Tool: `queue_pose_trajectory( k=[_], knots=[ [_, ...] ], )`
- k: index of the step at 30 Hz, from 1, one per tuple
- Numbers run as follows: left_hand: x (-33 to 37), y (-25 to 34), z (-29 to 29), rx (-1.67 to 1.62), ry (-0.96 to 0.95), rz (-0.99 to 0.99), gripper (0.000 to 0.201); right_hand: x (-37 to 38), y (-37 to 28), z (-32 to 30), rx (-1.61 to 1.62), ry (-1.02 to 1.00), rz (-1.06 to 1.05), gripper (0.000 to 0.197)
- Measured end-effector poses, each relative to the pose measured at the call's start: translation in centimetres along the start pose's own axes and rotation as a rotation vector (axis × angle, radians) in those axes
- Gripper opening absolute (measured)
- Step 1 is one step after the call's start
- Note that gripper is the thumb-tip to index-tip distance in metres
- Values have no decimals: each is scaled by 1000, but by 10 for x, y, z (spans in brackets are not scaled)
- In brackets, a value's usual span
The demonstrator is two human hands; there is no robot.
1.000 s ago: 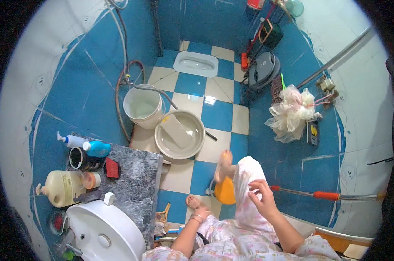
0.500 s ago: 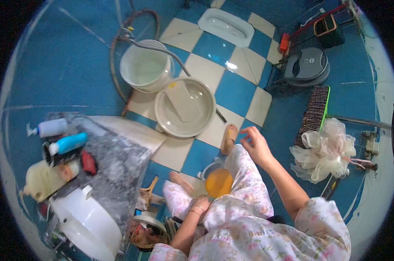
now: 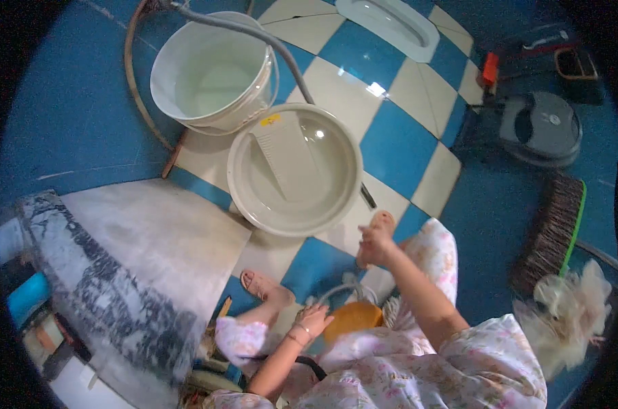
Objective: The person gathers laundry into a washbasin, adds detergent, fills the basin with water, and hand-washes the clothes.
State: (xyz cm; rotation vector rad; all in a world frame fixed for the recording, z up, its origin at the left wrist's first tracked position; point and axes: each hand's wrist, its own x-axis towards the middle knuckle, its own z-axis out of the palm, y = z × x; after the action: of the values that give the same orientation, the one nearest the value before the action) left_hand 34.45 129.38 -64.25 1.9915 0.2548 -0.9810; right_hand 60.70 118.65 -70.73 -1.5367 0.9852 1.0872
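A tall white round plastic bucket (image 3: 260, 95), upper left, stands just beside the beige round plastic basin (image 3: 268, 218) at centre, which holds a pale rectangular ridged board (image 3: 296, 163). Your left hand (image 3: 311, 320) and right hand (image 3: 377, 247) are empty, fingers loosely extended. Compared with a second ago, your right hand is nearer the basin.

Ribbed brd (image 3: 292, 160) in rnd basin (image 3: 339, 184)

Blue walls (image 3: 70, 116) flank a floor (image 3: 397, 143) — glossy, checkered.

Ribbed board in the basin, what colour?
The ribbed board is off-white with a yellow patch; head view shows it best.
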Motion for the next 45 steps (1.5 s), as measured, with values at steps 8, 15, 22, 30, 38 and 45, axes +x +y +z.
queue_pose_trajectory(
  k=[8, 15, 22, 30, 38, 45],
  knots=[
    [40, -45, -35, 384, 9, -292, 41, 127, 62, 59, 14, 29, -180, 43],
    [41, -25, -57, 3, 491, 130, 43, 140, 48, 55, 94, 92, -402, 32],
    [48, -9, -49, 283, 327, 47, 28, 109, 9, 34, 134, 289, -567, 29],
    [42, -36, -27, 365, 356, -16, 32, 77, -56, 25, 137, 403, -900, 20],
    [34, -55, -10, 378, 441, 4, 31, 74, -136, 7, -225, 602, -1107, 27],
    [12, -89, 11, 335, 361, -169, 28, -23, -160, 89, -678, 612, -1557, 23]
  ],
)
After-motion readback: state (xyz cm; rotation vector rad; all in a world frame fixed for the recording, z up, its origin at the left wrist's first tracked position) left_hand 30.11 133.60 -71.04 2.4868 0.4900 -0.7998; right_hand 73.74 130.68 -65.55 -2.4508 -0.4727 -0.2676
